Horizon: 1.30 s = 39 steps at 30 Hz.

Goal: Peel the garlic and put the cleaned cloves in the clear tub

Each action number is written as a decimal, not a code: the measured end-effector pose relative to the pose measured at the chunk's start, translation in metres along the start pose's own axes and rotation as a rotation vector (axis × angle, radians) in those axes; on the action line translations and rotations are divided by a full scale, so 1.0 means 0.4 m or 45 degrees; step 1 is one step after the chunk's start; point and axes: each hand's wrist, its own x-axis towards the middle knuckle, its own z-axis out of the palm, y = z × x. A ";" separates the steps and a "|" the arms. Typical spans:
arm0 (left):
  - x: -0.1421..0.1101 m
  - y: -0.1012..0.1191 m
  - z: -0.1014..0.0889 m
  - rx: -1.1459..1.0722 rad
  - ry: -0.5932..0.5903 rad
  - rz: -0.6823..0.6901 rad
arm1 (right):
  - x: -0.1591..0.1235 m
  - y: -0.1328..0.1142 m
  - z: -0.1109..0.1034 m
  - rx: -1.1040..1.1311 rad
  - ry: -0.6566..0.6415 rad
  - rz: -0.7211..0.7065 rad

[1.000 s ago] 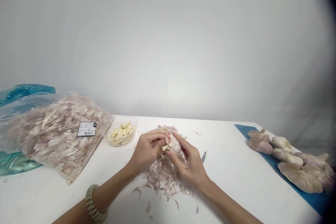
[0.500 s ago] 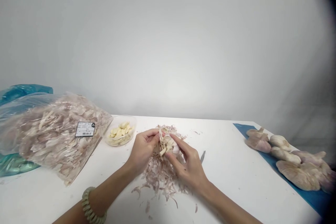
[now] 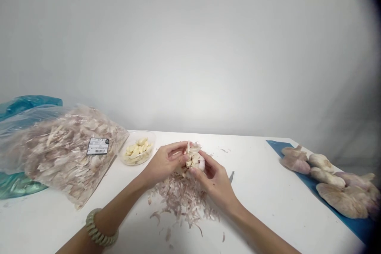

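Over a white table [image 3: 262,210], both hands [image 3: 165,162] [image 3: 214,180] hold a ragged, papery garlic bulb [image 3: 196,160].

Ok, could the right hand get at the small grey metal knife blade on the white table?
Probably yes: the right hand sits close beside the small grey metal knife blade, nothing between them on the white table. But it holds the papery white garlic bulb, so would likely release that first.

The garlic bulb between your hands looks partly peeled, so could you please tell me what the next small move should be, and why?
I would probably have the left hand pull off the upright strip of papery skin, since it stands clear of the garlic bulb while the right hand supports the bulb.
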 end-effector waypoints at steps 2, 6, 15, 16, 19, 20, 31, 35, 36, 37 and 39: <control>0.001 -0.009 0.002 -0.025 -0.032 -0.022 | -0.001 -0.002 0.001 -0.011 -0.021 0.008; 0.003 -0.018 0.009 -0.019 -0.031 0.011 | -0.002 0.000 0.002 -0.065 -0.004 0.021; -0.006 -0.010 0.027 0.362 0.340 0.124 | -0.004 0.002 0.004 -0.148 -0.003 0.004; -0.007 -0.009 0.029 0.361 0.372 0.109 | -0.004 0.002 0.004 -0.168 -0.005 0.007; -0.008 -0.010 0.032 0.326 0.432 0.074 | -0.006 0.001 0.007 -0.188 -0.021 0.004; -0.007 -0.012 0.032 0.319 0.450 0.073 | -0.006 0.001 0.007 -0.187 -0.029 0.002; 0.014 -0.023 -0.001 0.018 0.680 -0.027 | -0.016 0.008 0.014 -0.104 -0.197 -0.058; 0.015 -0.032 -0.007 0.178 0.570 0.000 | -0.008 0.014 0.011 0.026 -0.113 0.041; 0.015 -0.034 -0.007 0.237 0.541 0.015 | -0.005 0.015 0.011 0.067 -0.096 0.050; 0.015 -0.035 -0.007 0.305 0.522 0.026 | -0.003 0.015 0.010 0.111 -0.083 0.052; 0.014 -0.036 -0.008 0.454 0.525 0.046 | 0.001 0.015 0.010 0.184 -0.061 0.044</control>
